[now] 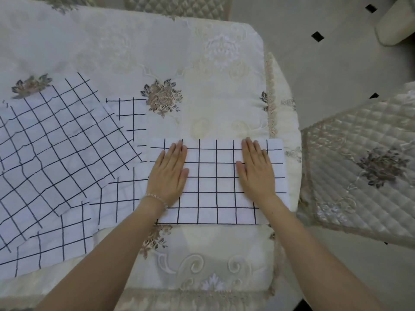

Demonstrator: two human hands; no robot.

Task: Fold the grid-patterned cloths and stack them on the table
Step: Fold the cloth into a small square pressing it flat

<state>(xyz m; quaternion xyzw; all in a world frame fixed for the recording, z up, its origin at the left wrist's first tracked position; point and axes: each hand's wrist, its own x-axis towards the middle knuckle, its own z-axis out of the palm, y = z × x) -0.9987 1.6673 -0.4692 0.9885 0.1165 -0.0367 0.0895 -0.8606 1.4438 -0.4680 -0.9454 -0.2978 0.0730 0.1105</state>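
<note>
A folded white cloth with a black grid lies flat near the table's front right, its edges square. My left hand presses palm down on its left part, fingers together, a bead bracelet at the wrist. My right hand lies flat on its right part in the same way. Neither hand grips anything. To the left, several unfolded grid cloths lie overlapping in a loose pile, one turned at an angle on top.
The table wears a cream embroidered tablecloth with flower motifs and a lace edge on the right. A quilted chair seat stands right of the table, another chair back at the far side. Tiled floor shows at upper right.
</note>
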